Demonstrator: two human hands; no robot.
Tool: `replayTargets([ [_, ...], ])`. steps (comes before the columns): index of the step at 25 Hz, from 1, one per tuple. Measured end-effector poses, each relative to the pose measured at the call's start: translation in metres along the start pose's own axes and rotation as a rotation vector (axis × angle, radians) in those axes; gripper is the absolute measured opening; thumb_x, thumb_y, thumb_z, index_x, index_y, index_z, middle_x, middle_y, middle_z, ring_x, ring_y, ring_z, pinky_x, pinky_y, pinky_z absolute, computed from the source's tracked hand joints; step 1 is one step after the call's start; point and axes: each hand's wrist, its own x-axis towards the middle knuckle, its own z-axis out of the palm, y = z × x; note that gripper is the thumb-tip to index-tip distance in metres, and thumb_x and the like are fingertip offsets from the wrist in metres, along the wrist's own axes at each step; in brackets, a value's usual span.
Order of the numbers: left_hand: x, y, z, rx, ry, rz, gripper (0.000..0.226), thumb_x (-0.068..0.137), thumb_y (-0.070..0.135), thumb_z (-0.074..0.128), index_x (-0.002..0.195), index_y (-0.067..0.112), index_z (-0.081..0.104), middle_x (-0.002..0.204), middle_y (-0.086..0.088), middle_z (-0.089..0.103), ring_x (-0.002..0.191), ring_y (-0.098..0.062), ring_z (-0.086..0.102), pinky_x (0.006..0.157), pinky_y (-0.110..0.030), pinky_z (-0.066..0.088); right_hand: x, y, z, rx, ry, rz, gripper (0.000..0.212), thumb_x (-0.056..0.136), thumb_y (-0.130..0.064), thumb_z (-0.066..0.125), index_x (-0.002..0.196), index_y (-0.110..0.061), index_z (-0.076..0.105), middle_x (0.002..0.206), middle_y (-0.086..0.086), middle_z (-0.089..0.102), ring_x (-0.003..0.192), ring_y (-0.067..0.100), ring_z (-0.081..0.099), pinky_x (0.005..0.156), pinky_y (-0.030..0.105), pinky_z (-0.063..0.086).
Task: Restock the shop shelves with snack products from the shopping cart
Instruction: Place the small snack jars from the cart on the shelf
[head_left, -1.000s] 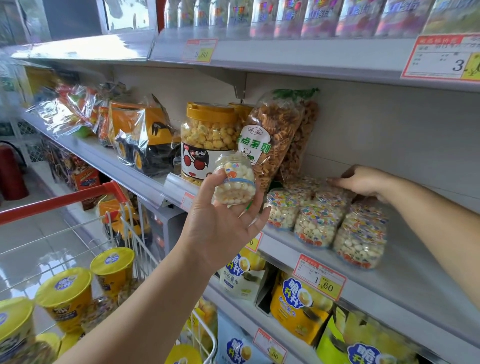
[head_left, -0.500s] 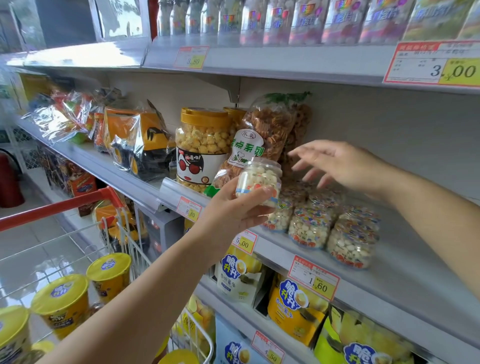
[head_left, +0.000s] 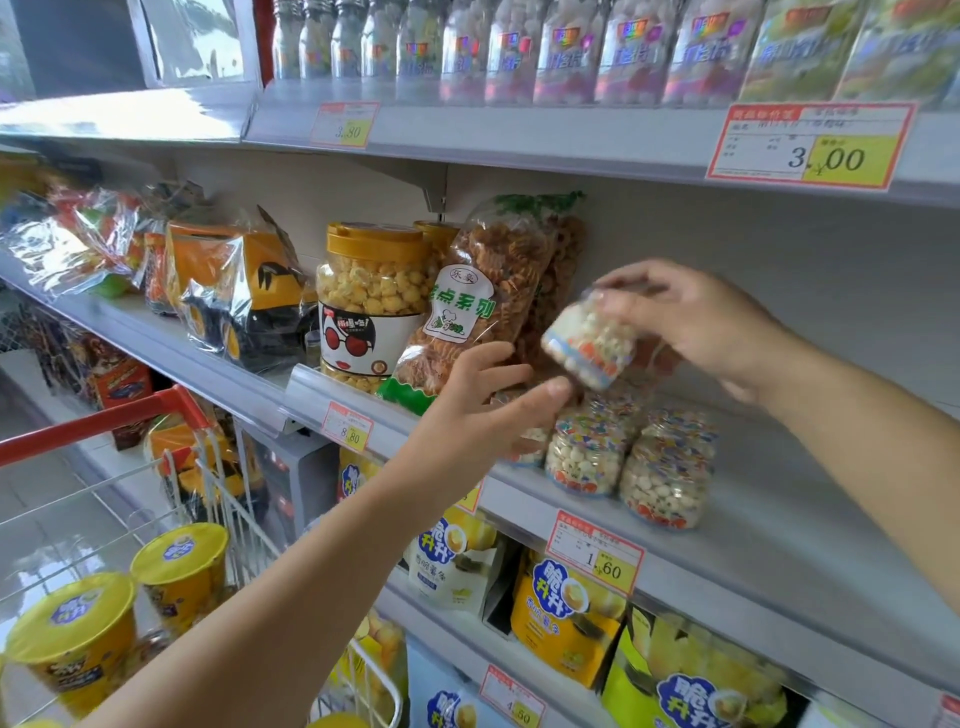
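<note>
The right hand (head_left: 691, 322) grips a small clear jar (head_left: 589, 340) of pale round snacks, fingers curled over its upper end; the jar hangs in the air just above the row of like jars (head_left: 667, 473) on the middle shelf (head_left: 779, 525), apart from them; it is tilted, its long axis slanting from lower left to upper right, the end with the coloured band lowest and turned toward the left hand, the other end hidden under the fingers; the left hand (head_left: 467, 415) is spread wide and holds nothing, fingers straight and reaching toward the shelf, thumb tip just beside the jar's lower end, though whether it touches I cannot tell; behind the left hand a bag (head_left: 483, 301) of brown twists leans against a tub (head_left: 374, 291) with a yellow lid; at lower left the cart (head_left: 93, 426) with its red handle carries yellow cups (head_left: 179, 561)
</note>
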Motion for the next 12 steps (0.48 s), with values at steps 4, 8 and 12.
replayTargets([
  [4, -0.003, -0.001, -0.011, -0.041, 0.071, -0.036, 0.060, 0.087, 0.034, 0.065, 0.142, 0.027, 0.043, 0.121, 0.007, 0.064, 0.098, -0.014, 0.072, 0.077, -0.030, 0.061, 0.023, 0.052, -0.056, -0.454, 0.329, 0.139, 0.040, 0.077, -0.054, 0.072, 0.107, -0.032, 0.056, 0.100, 0.001, 0.068, 0.068, 0.024, 0.068, 0.068, 0.036, 0.057],
  [8, -0.001, -0.004, -0.015, -0.042, 0.079, -0.061, 0.051, 0.093, 0.031, 0.063, 0.141, 0.026, 0.048, 0.125, 0.003, 0.065, 0.100, -0.014, 0.071, 0.081, -0.033, 0.061, 0.025, 0.098, -0.066, -0.683, 0.188, 0.334, 0.045, 0.075, -0.058, 0.071, 0.107, -0.030, 0.059, 0.101, 0.005, 0.068, 0.080, 0.030, 0.068, 0.073, 0.039, 0.056],
  [12, -0.005, -0.007, -0.013, -0.036, 0.058, -0.089, 0.049, 0.093, 0.031, 0.062, 0.140, 0.028, 0.049, 0.126, 0.003, 0.066, 0.101, -0.013, 0.071, 0.085, -0.034, 0.060, 0.019, 0.111, -0.048, -0.683, 0.046, 0.409, 0.037, 0.083, -0.049, 0.069, 0.111, -0.027, 0.057, 0.094, 0.007, 0.065, 0.076, 0.026, 0.064, 0.060, 0.037, 0.058],
])
